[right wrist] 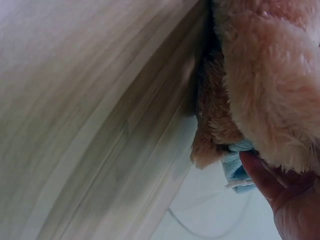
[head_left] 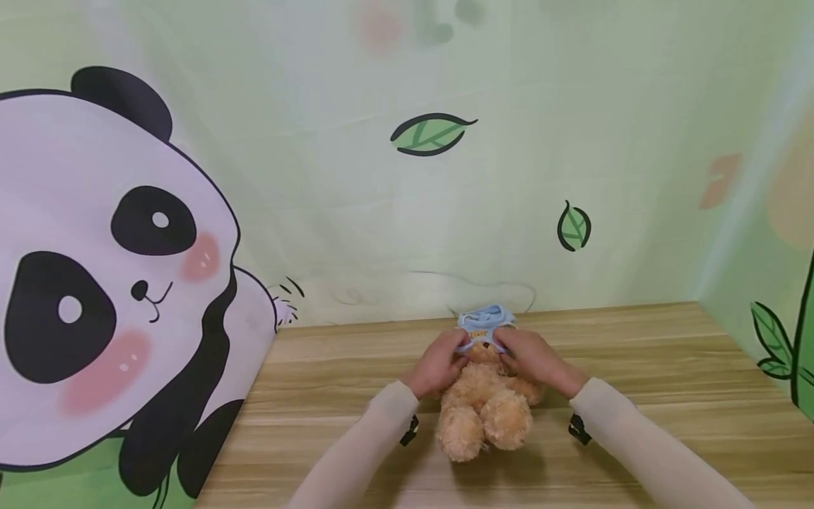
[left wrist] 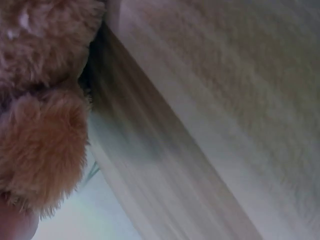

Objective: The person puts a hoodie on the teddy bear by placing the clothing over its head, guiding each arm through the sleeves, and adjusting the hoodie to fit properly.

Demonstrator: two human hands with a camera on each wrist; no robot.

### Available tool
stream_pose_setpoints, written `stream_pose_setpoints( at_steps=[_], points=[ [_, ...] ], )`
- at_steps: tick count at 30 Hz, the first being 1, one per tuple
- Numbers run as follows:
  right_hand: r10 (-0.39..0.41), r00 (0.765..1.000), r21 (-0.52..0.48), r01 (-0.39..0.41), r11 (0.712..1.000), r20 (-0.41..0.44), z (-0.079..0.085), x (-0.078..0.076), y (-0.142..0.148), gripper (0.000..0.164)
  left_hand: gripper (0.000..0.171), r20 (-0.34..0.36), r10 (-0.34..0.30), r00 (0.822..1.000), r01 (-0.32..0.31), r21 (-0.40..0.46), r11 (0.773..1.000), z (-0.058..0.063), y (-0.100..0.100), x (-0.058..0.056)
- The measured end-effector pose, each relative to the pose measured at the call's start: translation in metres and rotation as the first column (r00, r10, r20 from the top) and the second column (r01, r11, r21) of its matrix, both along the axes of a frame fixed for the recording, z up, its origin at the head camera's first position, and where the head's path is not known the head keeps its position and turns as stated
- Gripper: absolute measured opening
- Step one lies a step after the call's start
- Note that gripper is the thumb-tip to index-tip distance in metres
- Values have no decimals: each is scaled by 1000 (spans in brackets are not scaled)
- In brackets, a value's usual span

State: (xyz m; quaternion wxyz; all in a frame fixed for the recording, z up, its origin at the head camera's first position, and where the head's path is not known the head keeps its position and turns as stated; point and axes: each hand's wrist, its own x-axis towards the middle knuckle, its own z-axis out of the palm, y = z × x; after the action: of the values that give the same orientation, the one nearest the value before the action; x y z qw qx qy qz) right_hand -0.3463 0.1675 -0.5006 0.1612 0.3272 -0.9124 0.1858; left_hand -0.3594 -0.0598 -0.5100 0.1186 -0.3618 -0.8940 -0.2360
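Observation:
A light brown teddy bear (head_left: 478, 397) lies on the wooden table, its feet toward me. A small light blue garment (head_left: 486, 318) with an orange print covers the top of its head, and the dark nose shows just below the hem. My left hand (head_left: 439, 360) pinches the hem on the left side of the head. On the other side my right hand (head_left: 533, 355) grips the hem with thumb and fingers. In the right wrist view, blue cloth (right wrist: 236, 169) shows past my fingers. The left wrist view has mostly fur (left wrist: 42, 145), with part of my hand at its lower edge.
The wooden tabletop (head_left: 649, 367) ends at a pale green cloth backdrop (head_left: 343, 205) right behind the garment. A large printed panda (head_left: 114, 276) covers the left side. Another printed cloth panel (head_left: 763, 276) borders the table on the right.

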Motion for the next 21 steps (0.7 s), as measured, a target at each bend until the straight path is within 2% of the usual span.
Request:
stream_pose_setpoints(
  at_steps=[2,6,9,11,15,18,21],
  points=[
    [21,998,28,-19,999,-52,-1,2,0,25,16,-39,-16,999,16,-16,1000,-1,0,1],
    [50,989,69,-41,997,-137,-6,4,-1,26,17,-117,-17,993,8,-76,997,-3,2,3],
    [37,990,49,-31,998,-138,-9,5,-1,26,18,-138,-3,990,-10,-92,996,-3,2,4],
    [0,996,8,1,1000,-87,-10,6,-1,25,17,-108,16,994,-24,-77,997,-3,2,5],
    [-79,996,-69,82,994,35,-11,11,1,24,17,28,71,997,-71,-23,997,-1,2,6],
    [-98,994,-82,102,991,50,-9,13,2,28,26,127,123,984,-122,-11,992,2,-1,7],
    [-107,994,-83,110,991,34,-8,14,1,34,35,188,145,971,-143,-23,989,4,-4,7]
  ],
)
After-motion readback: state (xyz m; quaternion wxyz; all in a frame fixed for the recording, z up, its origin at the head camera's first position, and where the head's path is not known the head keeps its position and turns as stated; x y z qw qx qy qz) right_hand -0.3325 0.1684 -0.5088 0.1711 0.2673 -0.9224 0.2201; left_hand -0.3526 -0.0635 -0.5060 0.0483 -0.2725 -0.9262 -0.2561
